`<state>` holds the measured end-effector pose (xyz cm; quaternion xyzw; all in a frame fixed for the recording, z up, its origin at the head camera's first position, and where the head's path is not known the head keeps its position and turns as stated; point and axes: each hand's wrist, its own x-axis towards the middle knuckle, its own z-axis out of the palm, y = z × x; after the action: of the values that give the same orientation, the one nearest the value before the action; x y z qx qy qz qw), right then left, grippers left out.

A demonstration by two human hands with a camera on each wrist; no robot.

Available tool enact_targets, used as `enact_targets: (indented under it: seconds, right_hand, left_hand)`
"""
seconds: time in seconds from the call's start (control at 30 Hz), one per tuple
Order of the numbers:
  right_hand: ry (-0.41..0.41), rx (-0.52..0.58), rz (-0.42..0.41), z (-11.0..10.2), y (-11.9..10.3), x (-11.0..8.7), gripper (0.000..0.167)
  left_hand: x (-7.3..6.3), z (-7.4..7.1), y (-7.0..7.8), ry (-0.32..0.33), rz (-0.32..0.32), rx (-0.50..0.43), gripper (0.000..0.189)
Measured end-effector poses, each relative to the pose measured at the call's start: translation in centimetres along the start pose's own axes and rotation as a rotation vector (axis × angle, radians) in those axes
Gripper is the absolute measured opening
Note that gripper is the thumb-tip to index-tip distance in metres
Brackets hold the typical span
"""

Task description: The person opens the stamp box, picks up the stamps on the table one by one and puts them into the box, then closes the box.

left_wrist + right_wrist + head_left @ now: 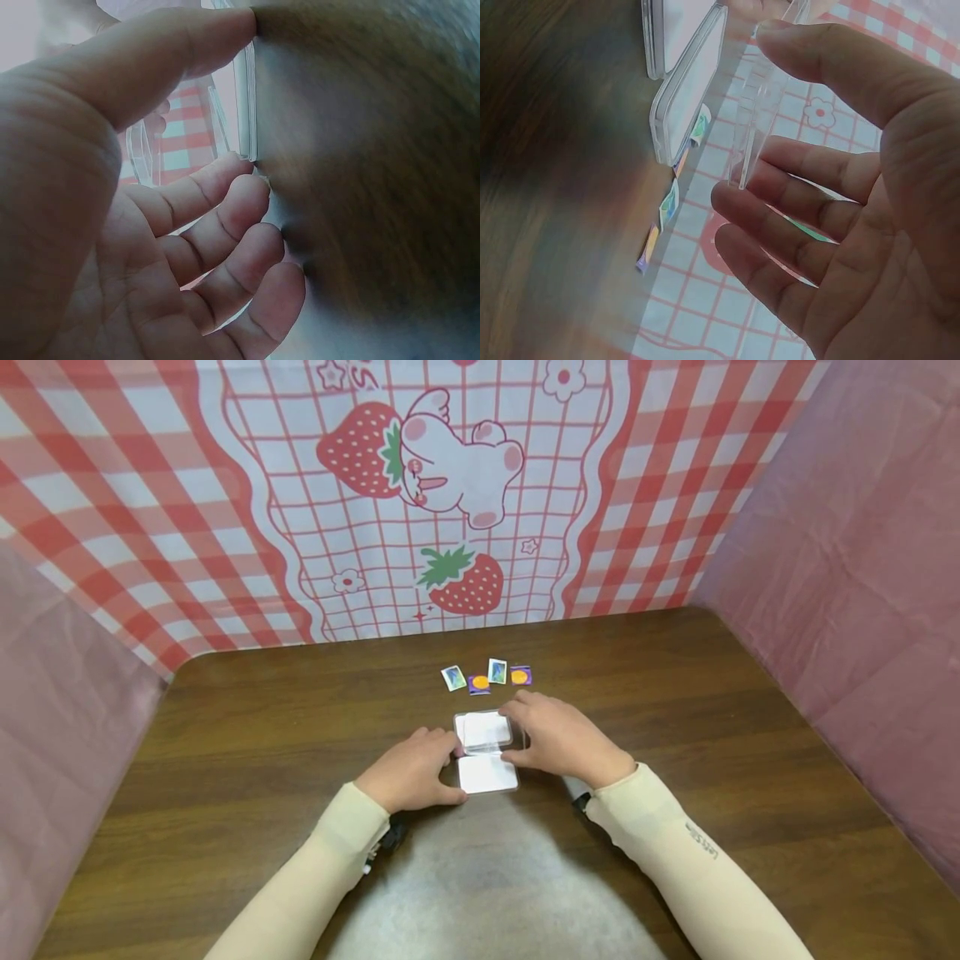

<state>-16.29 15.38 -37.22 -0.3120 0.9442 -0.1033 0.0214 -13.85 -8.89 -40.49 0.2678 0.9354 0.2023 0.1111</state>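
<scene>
Two flat clear plastic cases with white inside lie one behind the other on the table, a nearer case (487,774) and a farther case (480,729). My left hand (412,768) rests at the nearer case's left side. Its thumb and index fingertip span that side, pinching the case corner to corner in the left wrist view. My right hand (558,737) pinches a thin clear plastic cover (761,105) by its edges, thumb on one side and fingertips on the other. This cover is raised off the table and overlaps the farther case in the head view.
Beyond the cases lie several small printed pieces, including a blue-green picture piece (453,677) and a purple piece with an orange circle (521,676). A strawberry-print checked cloth (465,485) hangs behind the brown wooden table (300,710). Pink cloth (840,568) borders the right side.
</scene>
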Motion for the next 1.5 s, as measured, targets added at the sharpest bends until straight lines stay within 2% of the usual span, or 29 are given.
enact_targets:
  seconds: [0.57,1.5]
  right_hand:
    - [0.002,0.024,0.045,-0.1,1.1,0.1,0.055]
    - [0.000,0.032,0.166,-0.9,4.4,-0.3,0.061]
  left_hand:
    - [0.0,0.0,0.0,0.001,-0.007,0.004,0.048]
    - [-0.2,0.0,0.0,-0.004,-0.007,-0.002,0.051]
